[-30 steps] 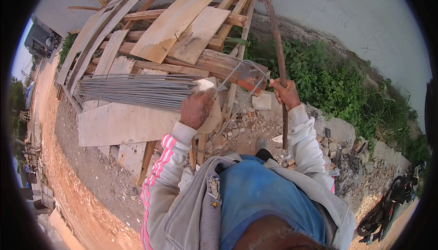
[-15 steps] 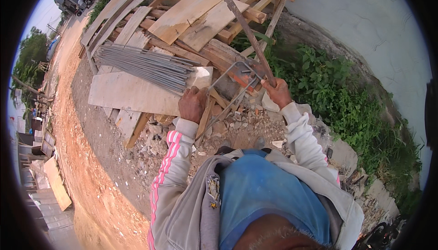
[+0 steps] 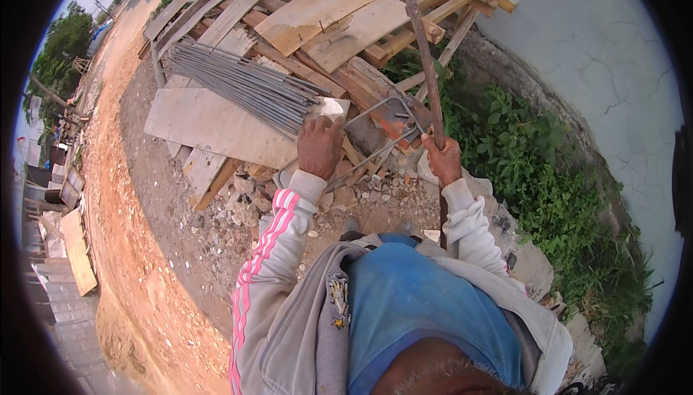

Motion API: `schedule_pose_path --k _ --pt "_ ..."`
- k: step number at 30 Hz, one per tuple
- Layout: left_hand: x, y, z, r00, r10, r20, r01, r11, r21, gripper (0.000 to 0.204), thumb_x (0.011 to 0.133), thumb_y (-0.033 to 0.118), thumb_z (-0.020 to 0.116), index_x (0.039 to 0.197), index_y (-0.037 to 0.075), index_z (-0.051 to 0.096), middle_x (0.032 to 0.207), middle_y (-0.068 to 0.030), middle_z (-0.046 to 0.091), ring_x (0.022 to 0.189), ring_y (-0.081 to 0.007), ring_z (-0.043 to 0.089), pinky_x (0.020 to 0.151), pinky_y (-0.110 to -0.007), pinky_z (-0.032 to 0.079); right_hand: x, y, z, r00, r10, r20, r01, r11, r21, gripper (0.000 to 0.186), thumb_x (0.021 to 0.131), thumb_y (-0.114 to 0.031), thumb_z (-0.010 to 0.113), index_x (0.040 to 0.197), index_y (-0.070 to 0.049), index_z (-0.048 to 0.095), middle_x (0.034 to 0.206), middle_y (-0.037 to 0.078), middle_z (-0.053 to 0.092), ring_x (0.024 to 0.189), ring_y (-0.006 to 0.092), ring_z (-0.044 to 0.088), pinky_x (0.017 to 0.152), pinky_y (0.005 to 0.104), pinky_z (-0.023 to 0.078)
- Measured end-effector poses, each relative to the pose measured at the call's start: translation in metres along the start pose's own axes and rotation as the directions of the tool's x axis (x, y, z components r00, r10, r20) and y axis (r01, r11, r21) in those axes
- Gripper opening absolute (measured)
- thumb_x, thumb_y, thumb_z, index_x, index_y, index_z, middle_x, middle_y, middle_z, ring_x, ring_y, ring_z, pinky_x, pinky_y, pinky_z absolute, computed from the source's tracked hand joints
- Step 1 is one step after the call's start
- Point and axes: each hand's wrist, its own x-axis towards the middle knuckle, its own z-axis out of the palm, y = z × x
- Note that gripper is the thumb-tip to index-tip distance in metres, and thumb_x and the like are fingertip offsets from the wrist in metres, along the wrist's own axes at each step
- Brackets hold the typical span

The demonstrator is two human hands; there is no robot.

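Observation:
My left hand is closed round a thin bent steel rod, beside the ends of a bundle of straight steel rods. The bent rod makes an angular, partly closed frame reaching right to a worn reddish-brown block, where metal pins appear to stand. My right hand grips a long rusty metal bar that rises past the block's right side. A part of the bar shows below that hand, along the sleeve. My left fingers hide where they meet the rod.
Planks and boards are piled ahead, with a flat board under the rod bundle. Broken stones cover the ground near my feet. Green plants grow along a pale wall at right. A dirt road runs at left.
The rusty bar has swung more upright, its top moving right, and its lower part now shows below my right hand. The bent rod has turned with my left hand. The view has shifted slightly.

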Motion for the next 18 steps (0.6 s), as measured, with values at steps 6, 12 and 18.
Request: schedule_pose_path --k 6,12,18 --pt "0.011 0.052 0.022 0.993 0.084 -0.080 -0.083 0.996 0.021 0.106 0.072 0.057 0.080 0.152 0.002 0.038 0.139 -0.0173 0.049 0.127 -0.0351 0.049 0.102 -0.050 0.041 -0.004 -0.004 0.002 1.000 0.012 -0.014 -0.012 1.000 -0.024 0.030 0.096 -0.031 0.072 0.080 -0.008 0.060 0.051 -0.005 0.044 0.037 0.0051 0.037 0.035 0.0269 0.024" --pt "0.034 0.042 0.018 0.980 0.088 0.179 -0.073 0.993 -0.089 0.107 0.068 0.053 0.081 0.151 0.001 0.039 0.135 -0.0196 0.051 0.120 -0.0382 0.054 0.098 -0.049 0.044 -0.005 -0.013 0.001 0.998 0.070 0.008 -0.070 0.997 0.016 0.028 0.097 -0.029 0.071 0.083 -0.007 0.061 0.052 -0.006 0.043 0.037 0.0045 0.035 0.035 0.0263 0.023" --pt "0.031 0.032 0.026 0.984 0.134 0.121 -0.114 0.981 -0.154 0.108 0.065 0.054 0.082 0.149 0.000 0.041 0.128 -0.0201 0.053 0.114 -0.0379 0.056 0.093 -0.051 0.046 -0.010 -0.029 0.000 0.993 0.110 0.046 -0.112 0.993 0.036 0.028 0.097 -0.029 0.071 0.081 -0.008 0.062 0.053 -0.006 0.045 0.040 0.0048 0.038 0.038 0.0266 0.026"
